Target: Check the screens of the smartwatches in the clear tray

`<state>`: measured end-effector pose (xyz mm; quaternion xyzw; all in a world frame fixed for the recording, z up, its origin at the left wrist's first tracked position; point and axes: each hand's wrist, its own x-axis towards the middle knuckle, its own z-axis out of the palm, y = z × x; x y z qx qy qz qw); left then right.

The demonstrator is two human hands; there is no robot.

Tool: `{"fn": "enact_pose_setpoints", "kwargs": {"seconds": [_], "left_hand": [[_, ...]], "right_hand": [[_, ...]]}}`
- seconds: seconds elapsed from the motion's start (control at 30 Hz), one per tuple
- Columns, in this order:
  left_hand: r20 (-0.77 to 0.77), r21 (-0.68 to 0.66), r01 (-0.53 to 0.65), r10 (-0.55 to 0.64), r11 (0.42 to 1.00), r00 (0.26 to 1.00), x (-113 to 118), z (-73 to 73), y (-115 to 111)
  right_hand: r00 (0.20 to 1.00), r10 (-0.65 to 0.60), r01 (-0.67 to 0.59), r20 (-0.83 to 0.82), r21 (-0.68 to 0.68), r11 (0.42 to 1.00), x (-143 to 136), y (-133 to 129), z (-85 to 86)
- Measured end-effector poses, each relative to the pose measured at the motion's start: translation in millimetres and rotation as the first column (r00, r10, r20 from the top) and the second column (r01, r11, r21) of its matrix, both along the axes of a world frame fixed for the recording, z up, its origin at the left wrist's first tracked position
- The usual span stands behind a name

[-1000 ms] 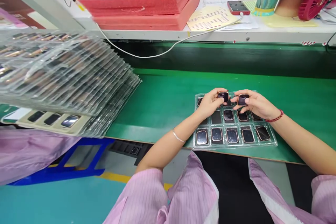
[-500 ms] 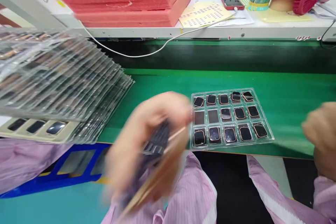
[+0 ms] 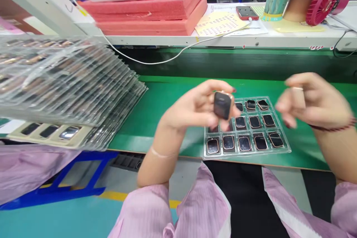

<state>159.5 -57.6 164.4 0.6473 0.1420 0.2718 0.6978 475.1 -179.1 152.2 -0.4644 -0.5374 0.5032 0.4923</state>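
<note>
My left hand [image 3: 198, 108] holds a smartwatch case [image 3: 222, 105] between thumb and fingers. Its dark, rounded-square face is slightly blurred. The hand is over the left part of a clear plastic tray [image 3: 280, 128], hiding some of its pockets. Several watch cases [image 3: 254, 121] with dark screens and copper-coloured rims lie in the tray. To the right of the tray, my right hand [image 3: 312, 100] is raised, its fingers loosely bent and apart. A pale band circles one of its fingers, and nothing shows in its grasp.
A tall stack of filled clear trays [image 3: 83, 81] leans at the left, above a beige tray [image 3: 80, 134] of dark-screened pieces. Behind the green bench [image 3: 167, 89], a white shelf [image 3: 223, 41] bears pink foam blocks [image 3: 156, 26], a phone [image 3: 247, 13] and a red fan [image 3: 323, 3]. A white cable [image 3: 156, 63] hangs down.
My left hand has risen from low in front of the bench to the tray, the watch case now plainly visible in it. My right hand has moved left and up, its fingers loosening from a fist.
</note>
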Motion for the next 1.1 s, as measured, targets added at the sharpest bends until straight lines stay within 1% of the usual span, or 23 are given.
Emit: {"fn": "enact_pose_setpoints", "kwargs": {"seconds": [0.03, 0.07, 0.1, 0.17, 0.2, 0.27, 0.33, 0.43, 0.6, 0.93, 1.1], "left_hand": [[-0.026, 0.002, 0.085, -0.085, 0.996, 0.996, 18.6, -12.9, 6.7], [-0.054, 0.002, 0.136, -0.136, 0.991, 0.989, 37.0, -27.2, 13.5], [-0.076, -0.002, 0.137, -0.137, 0.991, 0.988, 53.9, -42.1, 19.9], [-0.12, 0.034, -0.006, 0.01, 0.999, 0.993, 79.4, -70.3, 30.1], [-0.148, 0.05, -0.065, 0.072, 0.997, 0.986, 87.4, -82.5, 33.3], [-0.19, 0.063, -0.131, 0.141, 0.989, 0.972, 95.1, -101.9, 36.4], [-0.2, 0.057, -0.159, 0.167, 0.986, 0.965, 95.9, -114.5, 36.7], [-0.167, 0.025, -0.205, 0.206, 0.978, 0.964, 94.8, -125.2, 35.8], [-0.143, 0.0, -0.27, 0.267, 0.963, 0.953, 98.7, -134.8, 35.6], [-0.131, 0.034, -0.288, 0.29, 0.957, 0.948, 100.3, -142.4, 35.3], [-0.123, 0.061, -0.293, 0.298, 0.954, 0.947, 99.7, -146.2, 35.7]], "right_hand": [[0.998, 0.057, -0.057, -0.018, 0.013, 0.998, -4.0, 13.2, -6.3], [0.994, 0.101, -0.101, -0.031, 0.013, 0.995, -7.6, 27.5, -16.2], [0.992, 0.119, -0.12, -0.038, -0.002, 0.993, -10.4, 41.8, -29.0], [0.997, 0.08, -0.081, -0.022, -0.061, 0.995, -13.4, 66.2, -58.6], [0.998, 0.055, -0.055, -0.011, -0.076, 0.996, -13.9, 75.1, -72.9], [1.0, 0.021, -0.021, 0.0, -0.088, 0.996, -13.9, 85.2, -96.2], [1.0, 0.01, -0.01, -0.001, -0.086, 0.996, -13.7, 87.6, -110.1], [1.0, 0.018, -0.018, 0.011, -0.069, 0.997, -14.2, 85.8, -117.9], [0.997, 0.036, -0.034, 0.066, -0.023, 0.999, -15.4, 84.4, -121.1], [0.996, 0.031, -0.033, 0.087, 0.021, 0.999, -16.4, 83.8, -123.2], [0.995, 0.019, -0.024, 0.103, 0.04, 0.999, -17.3, 82.6, -127.0]]}}
